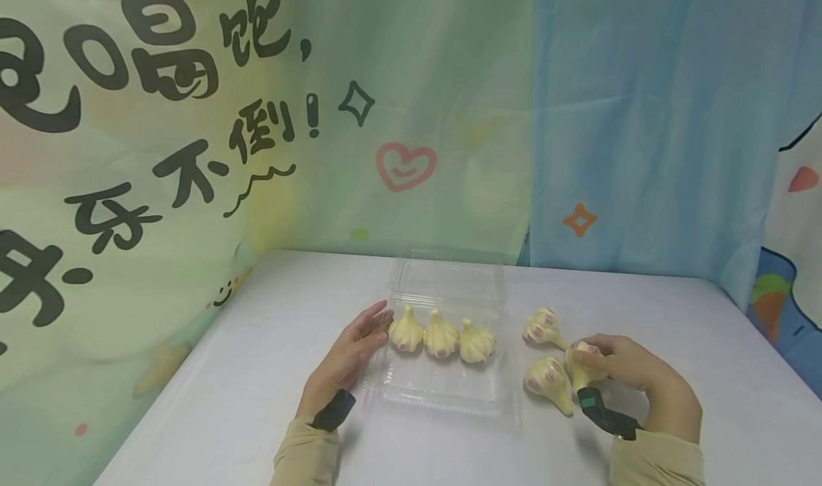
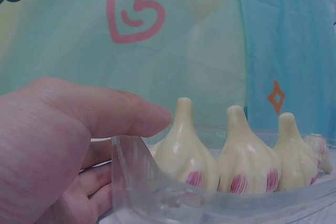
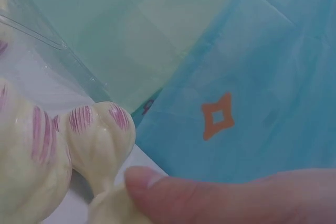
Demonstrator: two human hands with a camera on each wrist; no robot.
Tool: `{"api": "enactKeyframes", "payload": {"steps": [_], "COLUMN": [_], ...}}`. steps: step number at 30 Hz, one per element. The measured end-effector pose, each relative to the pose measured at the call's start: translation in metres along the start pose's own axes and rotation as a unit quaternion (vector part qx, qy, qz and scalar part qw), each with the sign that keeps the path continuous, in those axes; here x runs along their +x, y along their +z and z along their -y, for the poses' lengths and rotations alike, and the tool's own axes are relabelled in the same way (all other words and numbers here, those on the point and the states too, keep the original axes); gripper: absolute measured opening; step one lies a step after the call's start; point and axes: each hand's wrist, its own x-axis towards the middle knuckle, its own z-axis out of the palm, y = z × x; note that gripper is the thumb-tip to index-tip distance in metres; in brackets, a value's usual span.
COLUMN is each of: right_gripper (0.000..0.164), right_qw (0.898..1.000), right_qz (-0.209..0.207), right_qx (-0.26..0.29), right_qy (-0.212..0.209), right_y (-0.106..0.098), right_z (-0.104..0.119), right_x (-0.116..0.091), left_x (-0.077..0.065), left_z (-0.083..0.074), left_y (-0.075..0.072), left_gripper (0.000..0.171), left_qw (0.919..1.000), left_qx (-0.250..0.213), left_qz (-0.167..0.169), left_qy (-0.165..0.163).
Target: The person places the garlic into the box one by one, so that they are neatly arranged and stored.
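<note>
A clear plastic box (image 1: 443, 393) lies with its lid (image 1: 446, 279) folded back. Three garlic bulbs stand in a row inside it, stems up: a left one (image 1: 406, 331), a middle one (image 1: 440, 335) and a right one (image 1: 477, 342). My left hand (image 1: 349, 347) holds the box's left side, thumb (image 2: 142, 116) over the rim and fingers outside the wall. To the right of the box, my right hand (image 1: 626, 361) grips a garlic bulb (image 1: 580, 373) between thumb and fingers. Beside it lie two more bulbs, one farther back (image 1: 542, 325) and one nearer (image 1: 546, 377).
The white table (image 1: 257, 386) reaches back to a printed curtain, green (image 1: 449, 115) at left and blue (image 1: 642, 115) at right. The opened lid extends toward the table's back edge.
</note>
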Motion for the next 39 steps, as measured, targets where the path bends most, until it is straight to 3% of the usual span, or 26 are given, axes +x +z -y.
{"api": "enactKeyframes", "payload": {"steps": [8, 25, 30, 39], "right_gripper": [0.076, 0.057, 0.051, 0.061], "right_qw": [0.999, 0.999, 0.998, 0.998], "right_qz": [-0.004, -0.022, -0.023, -0.028], "right_qx": [0.002, 0.027, 0.058, 0.052], "right_qy": [0.048, 0.011, -0.010, 0.024], "right_y": [-0.0010, 0.0009, 0.0020, 0.0017], "right_z": [0.0034, -0.0037, -0.0059, -0.0039], "right_x": [-0.0011, -0.0014, -0.0037, -0.0020], "left_x": [0.0003, 0.0006, 0.0009, 0.0010], "left_z": [-0.0001, 0.0007, 0.0009, 0.0003], "left_y": [0.0007, 0.0008, 0.0008, 0.0009], "left_gripper": [0.063, 0.063, 0.063, 0.064], "left_qw": [1.0000, 0.9999, 0.9999, 0.9998], "left_qx": [-0.002, 0.002, 0.002, 0.006], "left_qz": [-0.005, -0.012, -0.014, -0.016], "left_qy": [0.000, -0.003, -0.004, -0.008]}}
